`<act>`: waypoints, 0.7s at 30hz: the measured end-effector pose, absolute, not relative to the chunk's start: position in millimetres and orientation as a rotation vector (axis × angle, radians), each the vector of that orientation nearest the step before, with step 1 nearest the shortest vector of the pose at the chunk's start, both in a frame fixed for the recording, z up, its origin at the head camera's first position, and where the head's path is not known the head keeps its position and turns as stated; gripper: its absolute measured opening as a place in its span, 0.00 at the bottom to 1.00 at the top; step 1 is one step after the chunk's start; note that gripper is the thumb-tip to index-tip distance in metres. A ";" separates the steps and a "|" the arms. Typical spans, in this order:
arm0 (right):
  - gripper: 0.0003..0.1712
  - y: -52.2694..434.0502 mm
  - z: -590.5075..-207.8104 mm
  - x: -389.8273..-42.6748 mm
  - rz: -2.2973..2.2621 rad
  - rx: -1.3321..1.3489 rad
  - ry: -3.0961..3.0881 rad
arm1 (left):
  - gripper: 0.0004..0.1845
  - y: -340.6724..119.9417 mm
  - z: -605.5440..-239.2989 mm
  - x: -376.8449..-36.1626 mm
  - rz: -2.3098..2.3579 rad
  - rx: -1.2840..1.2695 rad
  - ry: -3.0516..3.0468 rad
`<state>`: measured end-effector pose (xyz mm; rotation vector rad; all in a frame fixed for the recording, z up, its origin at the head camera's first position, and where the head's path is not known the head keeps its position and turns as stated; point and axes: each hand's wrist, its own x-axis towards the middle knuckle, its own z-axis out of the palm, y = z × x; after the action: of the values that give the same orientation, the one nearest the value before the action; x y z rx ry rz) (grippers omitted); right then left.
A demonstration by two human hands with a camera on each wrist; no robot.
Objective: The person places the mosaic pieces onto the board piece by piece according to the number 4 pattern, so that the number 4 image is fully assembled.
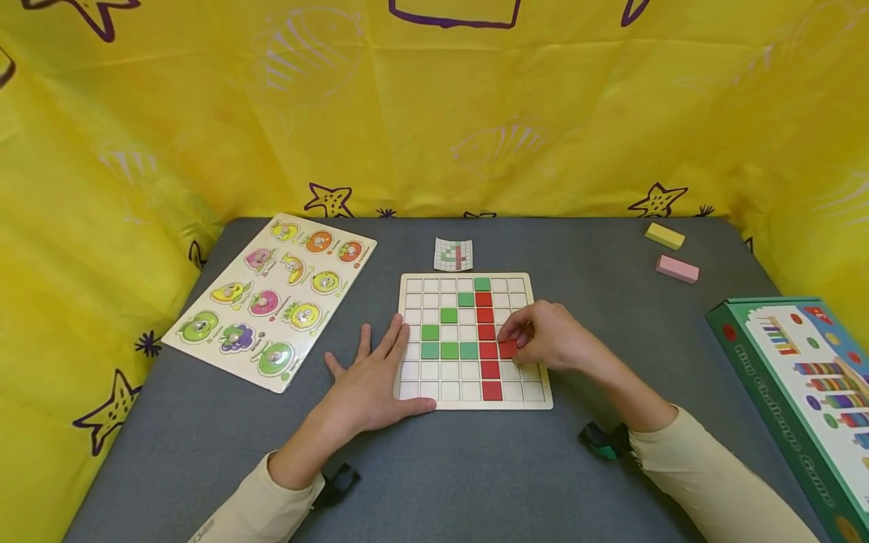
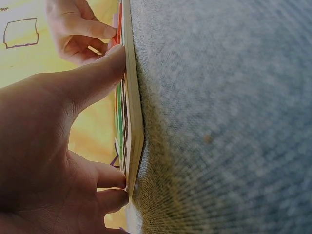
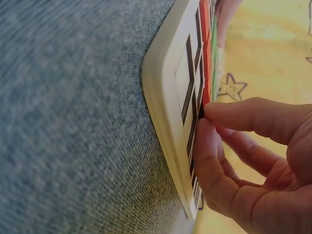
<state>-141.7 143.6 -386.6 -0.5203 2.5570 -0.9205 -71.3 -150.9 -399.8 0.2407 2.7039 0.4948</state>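
Note:
A square wooden grid board point(image 1: 475, 405) lies on the table in the head view. Several red tiles point(image 1: 490, 369) fill one column of it, with several green tiles point(image 1: 449, 351) to their left. My right hand point(image 1: 553, 337) pinches one more red tile point(image 1: 506, 349) between thumb and fingers, just right of the red column. Fingers and thumb spread, my left hand point(image 1: 366, 388) rests against the board's left and front edges. In the left wrist view, its thumb point(image 2: 97, 78) presses on the board's rim point(image 2: 134, 117). Behind the board lies a small pattern card point(image 1: 444, 256).
A fruit puzzle board point(image 1: 308, 294) with knobbed pieces lies at the left. Toward the back right are a yellow block point(image 1: 664, 236) and a pink block point(image 1: 677, 269). A green game box point(image 1: 774, 407) stands at the right edge. Yellow printed cloth point(image 1: 421, 113) hangs around the table.

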 end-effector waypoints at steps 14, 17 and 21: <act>0.14 139.9 -389.1 -141.2 -0.875 -0.516 2.594 | 0.65 -152.1 -400.6 -69.6 0.494 0.243 2.700; 0.14 140.3 -389.8 -141.0 -0.887 -0.529 2.599 | 0.65 -152.0 -400.7 -70.2 0.493 0.239 2.698; 0.14 141.0 -389.3 -140.6 -0.905 -0.542 2.599 | 0.65 -152.6 -400.1 -70.7 0.493 0.236 2.702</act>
<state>-140.6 141.0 -389.3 -0.5424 2.5994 -0.9050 -70.7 -152.6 -400.1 0.2355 2.7016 0.4934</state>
